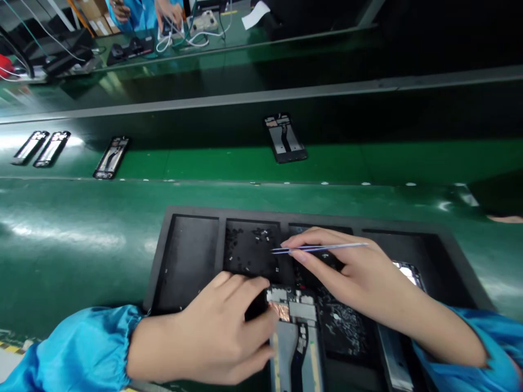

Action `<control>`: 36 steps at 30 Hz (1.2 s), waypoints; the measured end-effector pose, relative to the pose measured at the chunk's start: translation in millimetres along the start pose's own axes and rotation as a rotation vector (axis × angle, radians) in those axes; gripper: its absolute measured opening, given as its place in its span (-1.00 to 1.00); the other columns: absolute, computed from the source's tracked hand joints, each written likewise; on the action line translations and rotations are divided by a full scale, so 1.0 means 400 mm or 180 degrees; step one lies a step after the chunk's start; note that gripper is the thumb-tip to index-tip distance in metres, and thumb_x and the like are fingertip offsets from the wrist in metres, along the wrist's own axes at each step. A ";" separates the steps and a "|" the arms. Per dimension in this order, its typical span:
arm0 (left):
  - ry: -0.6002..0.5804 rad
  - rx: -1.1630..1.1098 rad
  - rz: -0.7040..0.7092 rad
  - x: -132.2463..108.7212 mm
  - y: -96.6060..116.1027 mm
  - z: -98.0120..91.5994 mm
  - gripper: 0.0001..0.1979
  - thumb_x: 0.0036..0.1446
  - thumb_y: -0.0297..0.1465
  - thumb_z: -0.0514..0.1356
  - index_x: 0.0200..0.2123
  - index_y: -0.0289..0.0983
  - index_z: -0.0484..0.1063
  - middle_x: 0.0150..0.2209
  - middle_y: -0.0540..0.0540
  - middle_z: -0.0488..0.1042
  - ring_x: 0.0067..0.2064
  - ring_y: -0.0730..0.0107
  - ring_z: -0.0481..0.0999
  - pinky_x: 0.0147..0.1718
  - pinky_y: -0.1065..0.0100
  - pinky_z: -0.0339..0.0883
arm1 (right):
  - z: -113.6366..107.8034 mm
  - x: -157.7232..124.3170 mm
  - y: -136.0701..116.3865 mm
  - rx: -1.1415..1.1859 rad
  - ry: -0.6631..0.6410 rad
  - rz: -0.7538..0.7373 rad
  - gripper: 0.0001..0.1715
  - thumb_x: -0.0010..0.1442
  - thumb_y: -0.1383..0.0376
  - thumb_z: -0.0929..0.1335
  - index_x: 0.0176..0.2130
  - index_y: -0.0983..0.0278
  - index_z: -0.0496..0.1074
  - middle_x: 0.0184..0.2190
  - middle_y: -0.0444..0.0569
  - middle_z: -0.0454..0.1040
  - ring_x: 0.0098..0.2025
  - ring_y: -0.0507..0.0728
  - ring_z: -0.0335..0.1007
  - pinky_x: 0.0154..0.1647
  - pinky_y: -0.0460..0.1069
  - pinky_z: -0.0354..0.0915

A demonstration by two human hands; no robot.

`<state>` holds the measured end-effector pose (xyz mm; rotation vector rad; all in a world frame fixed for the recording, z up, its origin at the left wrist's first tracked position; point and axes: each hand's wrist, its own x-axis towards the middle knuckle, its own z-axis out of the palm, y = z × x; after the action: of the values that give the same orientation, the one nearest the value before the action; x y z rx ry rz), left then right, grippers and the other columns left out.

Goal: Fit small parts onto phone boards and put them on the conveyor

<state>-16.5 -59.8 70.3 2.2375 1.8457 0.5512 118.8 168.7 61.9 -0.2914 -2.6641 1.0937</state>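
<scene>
In my right hand [339, 267] is a pair of thin tweezers [327, 247], pinched between thumb and fingers. Their tips point left, over a compartment of small dark and shiny parts [249, 245]. My left hand [216, 332] grips the left edge of an opened phone [300, 332], fingers curled near its top corner. That phone shows a copper patch, metal shields and a black ribbon cable; its lower end leaves the frame. Under both hands lies a black divided tray [190, 212]. Below my right hand, another compartment holds many tiny screw-like pieces [345, 326].
Several opened phone bodies lie on the green strip beyond, including a phone [285, 138] at centre and another phone [111, 158] at left. One more phone [408, 272] is partly hidden by my right arm. Across the bench, a co-worker's hands [169, 13] are near cables [200, 41].
</scene>
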 end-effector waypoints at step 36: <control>-0.0022 0.0387 0.0553 -0.006 0.012 0.034 -0.59 0.39 -0.29 0.13 0.12 -0.51 0.43 -0.27 -0.16 0.46 -0.30 0.22 0.45 -0.35 0.20 0.37 | 0.003 -0.015 0.001 -0.0138 -0.0134 -0.0435 -0.88 0.45 0.27 0.33 -0.11 0.19 0.48 -0.18 -0.08 0.62 -0.17 0.11 0.61 -0.21 -0.03 0.49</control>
<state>-7.1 -61.9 59.2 2.4925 1.7355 0.4695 124.0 166.4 59.9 -0.0933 -2.7018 1.0123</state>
